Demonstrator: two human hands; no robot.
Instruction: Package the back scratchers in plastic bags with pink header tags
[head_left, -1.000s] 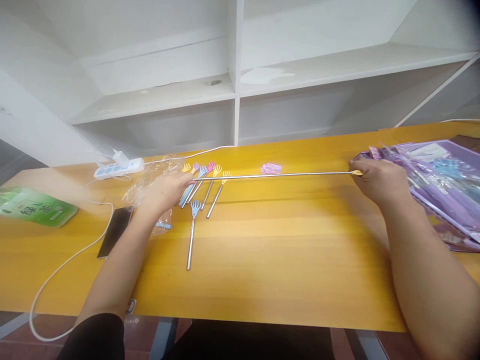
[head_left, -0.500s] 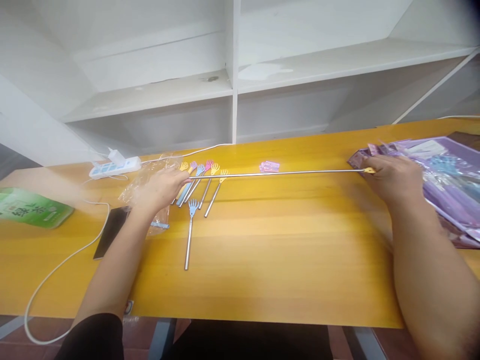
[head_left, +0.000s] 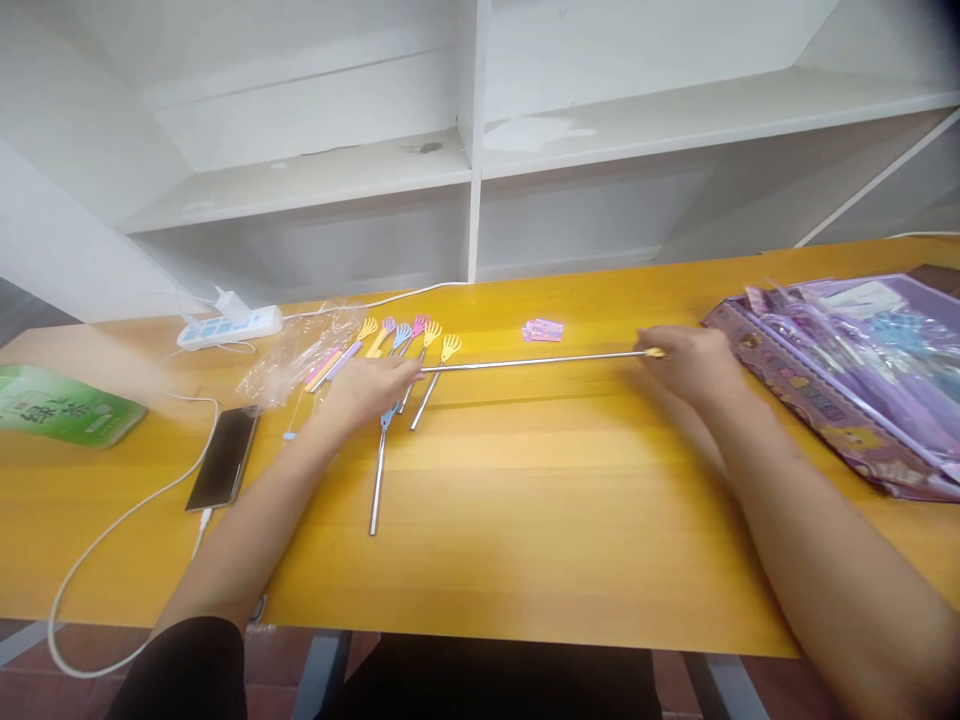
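Observation:
A thin silver telescopic rod (head_left: pixel 525 362) stretches nearly level between both hands above the table. My left hand (head_left: pixel 371 388) is closed on its left end. At the rod's right end, my right hand (head_left: pixel 686 362) grips the yellow head (head_left: pixel 655 352), which is mostly hidden by the fingers. Several small hand-shaped back scratchers in yellow, purple, blue and pink lie beyond and beside my left hand, among them a yellow one (head_left: pixel 450 348). A blue scratcher (head_left: pixel 379 480) lies nearer the front, its head partly covered by my left hand.
Pink cards (head_left: pixel 543 330) lie at the back middle of the wooden table (head_left: pixel 525 560). On the right stands a purple box (head_left: pixel 832 400) of packaged items. Clear plastic wrap (head_left: pixel 300 350), a power strip (head_left: pixel 229 327), a phone (head_left: pixel 223 458) with a white cable and a green package (head_left: pixel 67 408) are on the left.
My right hand has moved left, away from the purple box, and my left hand slightly right. The rod between them is shorter. More of the phone and the box now shows.

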